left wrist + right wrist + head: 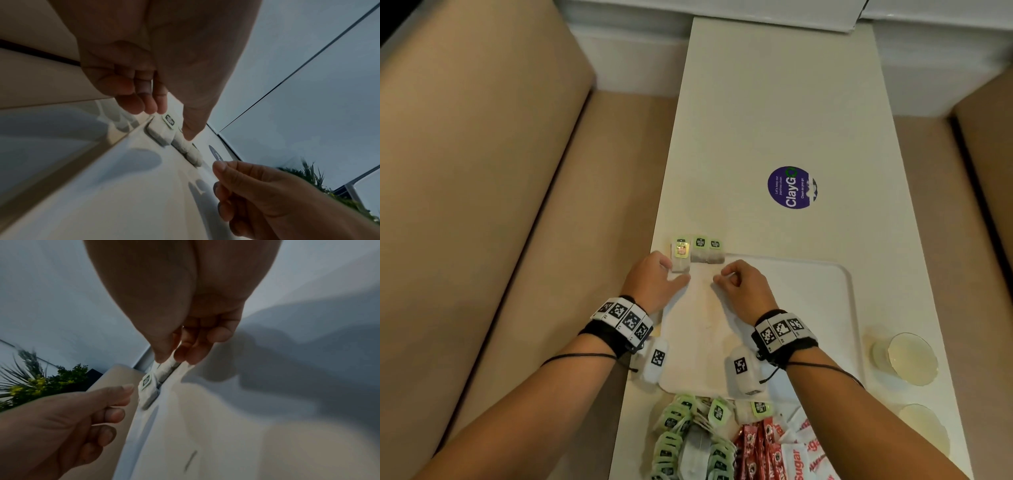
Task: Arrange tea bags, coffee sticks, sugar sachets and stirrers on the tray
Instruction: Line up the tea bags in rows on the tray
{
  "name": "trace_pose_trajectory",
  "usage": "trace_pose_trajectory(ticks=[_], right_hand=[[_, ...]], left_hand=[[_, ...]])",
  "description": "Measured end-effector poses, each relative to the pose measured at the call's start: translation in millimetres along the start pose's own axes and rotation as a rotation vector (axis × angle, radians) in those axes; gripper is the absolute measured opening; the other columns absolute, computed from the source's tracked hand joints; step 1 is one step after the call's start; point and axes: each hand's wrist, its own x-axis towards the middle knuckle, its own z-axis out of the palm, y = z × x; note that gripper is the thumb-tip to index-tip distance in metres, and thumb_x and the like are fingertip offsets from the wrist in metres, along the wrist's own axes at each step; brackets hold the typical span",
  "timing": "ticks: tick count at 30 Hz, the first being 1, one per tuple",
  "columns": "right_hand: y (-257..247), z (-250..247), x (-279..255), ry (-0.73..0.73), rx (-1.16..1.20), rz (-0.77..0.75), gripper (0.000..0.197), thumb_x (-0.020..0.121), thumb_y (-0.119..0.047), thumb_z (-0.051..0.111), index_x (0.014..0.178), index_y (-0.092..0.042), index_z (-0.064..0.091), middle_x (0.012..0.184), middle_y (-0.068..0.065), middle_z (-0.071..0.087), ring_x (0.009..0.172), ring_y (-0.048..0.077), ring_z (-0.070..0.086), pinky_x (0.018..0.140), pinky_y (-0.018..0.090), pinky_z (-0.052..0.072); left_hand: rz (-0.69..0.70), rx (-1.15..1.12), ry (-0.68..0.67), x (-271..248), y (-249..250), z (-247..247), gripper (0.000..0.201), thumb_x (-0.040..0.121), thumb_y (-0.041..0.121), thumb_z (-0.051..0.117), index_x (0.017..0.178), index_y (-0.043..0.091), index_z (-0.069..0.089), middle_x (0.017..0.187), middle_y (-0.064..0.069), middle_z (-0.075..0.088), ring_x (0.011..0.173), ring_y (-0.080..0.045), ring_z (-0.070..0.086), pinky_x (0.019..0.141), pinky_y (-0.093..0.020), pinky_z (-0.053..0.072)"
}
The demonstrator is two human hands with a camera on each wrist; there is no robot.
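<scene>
Progress was slight: three tea bags (697,253) stood in a row at the tray's (808,308) eleven o'clock corner, lying across its far rim, and the rest of the tray surface in view held nothing. The left hand (657,282) sat at the left end of that row, its fingers loosely curled beside the leftmost bag (680,255); whether they touched or pinched it could not be told from the head view, and the left wrist view showed the fingertips (144,105) just above the bag's corner, apparently apart from it. The right hand (739,286) hovered over the tray just below the rightmost bag, fingers curled with thumb and forefinger near each other, holding nothing visible.

Most of the work seemed left. At six o'clock, off the tray's near edge, lay the heap of tea bags (688,431), the red coffee sticks (756,448) and the white sugar sachets (803,452), all unsorted. No stirrers could be made out. Two glass dishes (911,358) sat at four o'clock, beside the tray.
</scene>
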Motion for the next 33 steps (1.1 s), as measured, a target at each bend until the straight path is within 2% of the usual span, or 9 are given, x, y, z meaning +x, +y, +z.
trace_pose_trajectory(ticks=[2,5,9,13,20,23,25,29,33], right_hand=[[6,-4,-16,-0.065,0.005,-0.020,0.013,0.094,-0.035,0.069,0.095,-0.022,0.065,0.066,-0.010,0.056,0.063,0.007,0.054,0.068,0.024,0.047],[15,-8,-45,-0.168,-0.043,-0.057,0.012,0.093,-0.039,0.068,0.096,-0.028,0.066,0.073,-0.008,0.063,0.068,0.008,0.059,0.073,0.028,0.053],[21,-12,-90,-0.282,-0.141,-0.107,0.016,0.094,-0.040,0.069,0.101,-0.026,0.072,0.090,-0.008,0.072,0.081,0.004,0.063,0.079,0.023,0.052],[27,-10,-126,-0.382,-0.168,-0.126,0.016,0.095,-0.040,0.069,0.099,-0.028,0.077,0.095,-0.011,0.074,0.086,0.001,0.064,0.083,0.024,0.052],[24,-5,-163,-0.437,-0.217,-0.168,0.019,0.098,-0.032,0.065,0.103,-0.020,0.078,0.101,-0.010,0.072,0.089,0.005,0.065,0.082,0.020,0.051],[26,-3,-170,-0.430,-0.213,-0.155,0.018,0.097,-0.033,0.066,0.102,-0.021,0.078,0.099,-0.009,0.074,0.089,0.006,0.066,0.085,0.026,0.054],[27,-3,-172,-0.405,-0.198,-0.136,0.017,0.097,-0.034,0.066,0.103,-0.022,0.077,0.097,-0.010,0.074,0.087,0.003,0.065,0.083,0.026,0.054],[22,-6,-174,-0.364,-0.157,-0.111,0.018,0.097,-0.034,0.066,0.106,-0.022,0.076,0.096,-0.011,0.072,0.081,-0.002,0.063,0.077,0.021,0.051],[15,-9,-177,-0.361,-0.144,-0.121,0.020,0.097,-0.035,0.066,0.109,-0.022,0.075,0.097,-0.012,0.072,0.086,0.000,0.065,0.081,0.023,0.053]], left_hand=[[0.009,-0.037,-0.076,-15,-6,1,0.034,0.082,0.042,0.079,0.099,0.020,0.060,0.086,0.006,0.058,0.077,-0.012,0.056,0.071,-0.027,0.047],[0.070,-0.074,-0.233,-38,-15,4,0.026,0.084,0.036,0.079,0.096,0.023,0.061,0.080,0.005,0.060,0.072,-0.010,0.057,0.068,-0.023,0.046],[0.169,0.031,-0.416,-69,-29,8,0.018,0.085,0.039,0.077,0.092,0.028,0.064,0.082,0.009,0.063,0.068,-0.005,0.056,0.066,-0.021,0.045],[0.226,0.107,-0.538,-96,-40,12,0.018,0.084,0.042,0.076,0.093,0.028,0.068,0.084,0.009,0.066,0.071,-0.004,0.058,0.069,-0.021,0.046],[0.280,0.247,-0.620,-122,-50,15,0.027,0.084,0.044,0.077,0.101,0.025,0.069,0.086,0.010,0.068,0.074,-0.004,0.060,0.069,-0.020,0.048],[0.320,0.328,-0.611,-128,-49,16,0.021,0.085,0.040,0.076,0.094,0.021,0.070,0.082,0.008,0.066,0.076,-0.012,0.062,0.069,-0.028,0.050],[0.338,0.371,-0.602,-130,-47,16,0.017,0.087,0.035,0.074,0.092,0.019,0.071,0.082,0.005,0.068,0.079,-0.017,0.065,0.071,-0.032,0.051],[0.357,0.351,-0.572,-135,-45,14,0.011,0.089,0.033,0.071,0.087,0.022,0.072,0.081,0.008,0.070,0.078,-0.010,0.064,0.070,-0.025,0.051],[0.344,0.273,-0.554,-138,-47,8,0.012,0.090,0.033,0.073,0.084,0.023,0.072,0.080,0.010,0.069,0.075,-0.007,0.063,0.072,-0.027,0.052]])
